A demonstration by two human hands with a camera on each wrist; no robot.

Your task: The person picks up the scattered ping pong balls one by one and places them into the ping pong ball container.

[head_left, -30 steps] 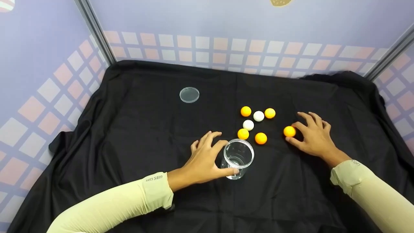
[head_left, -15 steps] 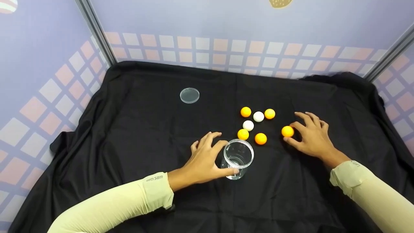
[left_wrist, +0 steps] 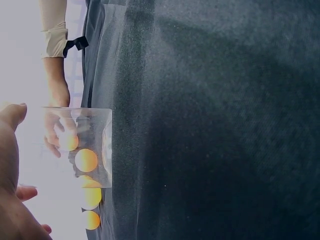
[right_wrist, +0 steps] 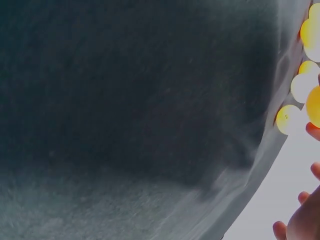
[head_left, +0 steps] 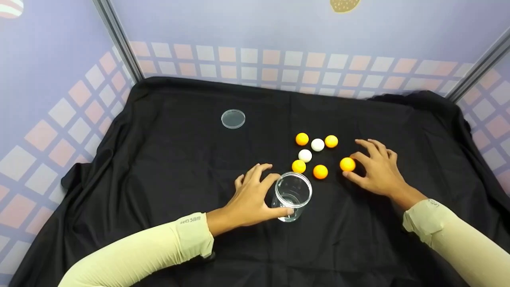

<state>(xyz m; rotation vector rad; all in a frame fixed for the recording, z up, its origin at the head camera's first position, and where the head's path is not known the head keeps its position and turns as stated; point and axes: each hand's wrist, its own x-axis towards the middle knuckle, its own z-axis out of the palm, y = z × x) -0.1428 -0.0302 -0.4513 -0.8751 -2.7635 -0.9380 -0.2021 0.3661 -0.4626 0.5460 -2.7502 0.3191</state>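
The step in hand appears to be bringing over a single ball while the jar is steadied. The right hand (head_left: 378, 171) pinches an orange ball (head_left: 347, 164) between thumb and forefinger, its other fingers spread and loosely bent; the ball seems to be off the cloth (head_left: 191, 179), though the gap is hard to judge. The left hand (head_left: 251, 203) half-closes round the transparent jar (head_left: 297, 205), thumb along the near side and forefinger at the rim, the remaining fingers reaching past it. The jar stands upright just to the right of that palm, mouth up, no ball visible inside. Between the hands lie the loose balls (head_left: 320, 172), four orange and two white, the closest orange one just left of the right thumb. The lid (head_left: 233, 119) lies beyond the left fingertips. Moving the pinched ball leftward would call for passing above those loose balls and the rim, with the jar braced.
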